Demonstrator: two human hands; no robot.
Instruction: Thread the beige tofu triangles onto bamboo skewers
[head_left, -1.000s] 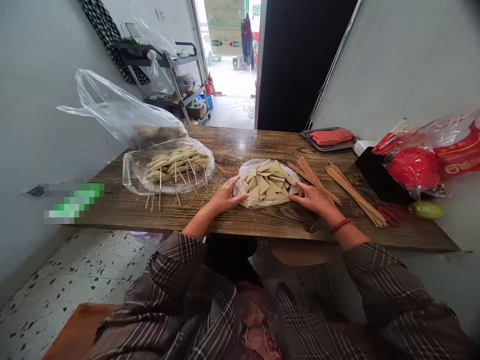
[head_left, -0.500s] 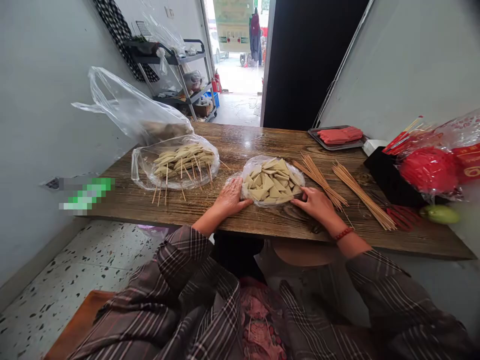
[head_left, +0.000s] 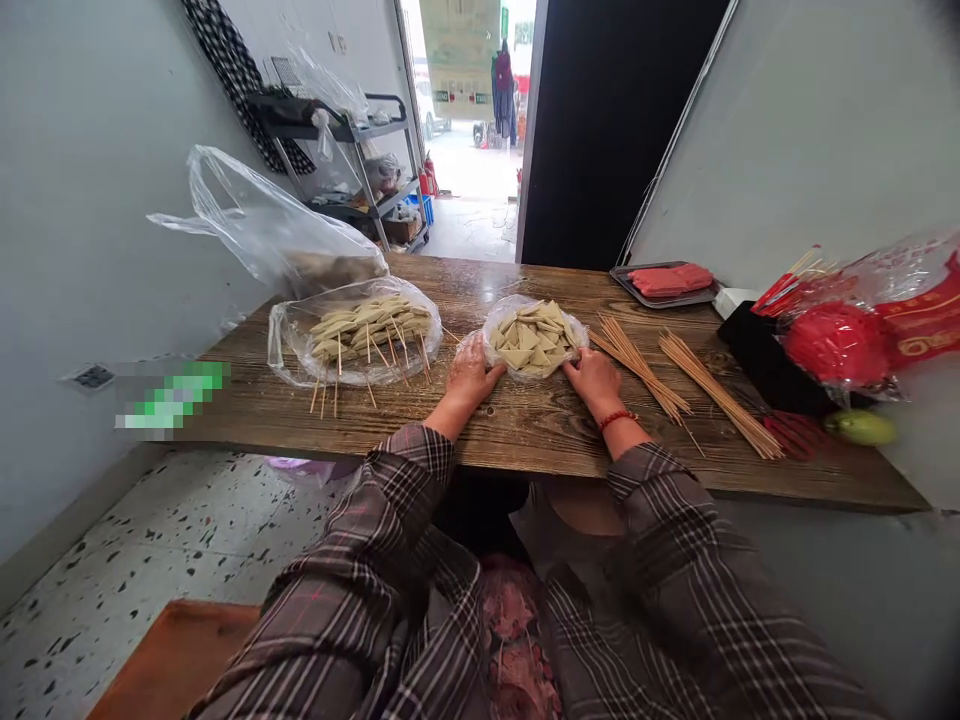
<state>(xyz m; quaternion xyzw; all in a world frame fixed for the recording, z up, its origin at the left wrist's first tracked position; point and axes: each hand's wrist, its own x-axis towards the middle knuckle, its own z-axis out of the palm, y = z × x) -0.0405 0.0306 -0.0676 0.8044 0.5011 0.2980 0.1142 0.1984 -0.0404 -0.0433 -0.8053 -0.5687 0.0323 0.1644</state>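
Observation:
A clear plastic bag (head_left: 491,335) with its edges rolled down holds a pile of pale triangular pieces (head_left: 534,338) on the wooden table. My left hand (head_left: 468,375) grips the bag's left side, thumb pointing inward. On the opposite side, my right hand (head_left: 595,380) has hold of the bag's right edge; its fingertips are partly hidden. To the left, another clear bag (head_left: 281,345) holds pale pieces on skewers (head_left: 367,322), with stick ends poking out toward the front. Two bundles of bare wooden sticks (head_left: 641,370) lie right of my right hand.
At the back right stands a dark tray (head_left: 626,283) of reddish strips. A black box (head_left: 757,350), red wrapped items and a green fruit (head_left: 860,427) sit at the right end. An upright plastic bag (head_left: 262,215) stands back left. The table's front edge (head_left: 540,467) runs below my wrists.
The bag of triangular pieces has moved back, away from me, with both hands on it. My right hand has come inward, nearer my left. The view has shifted slightly.

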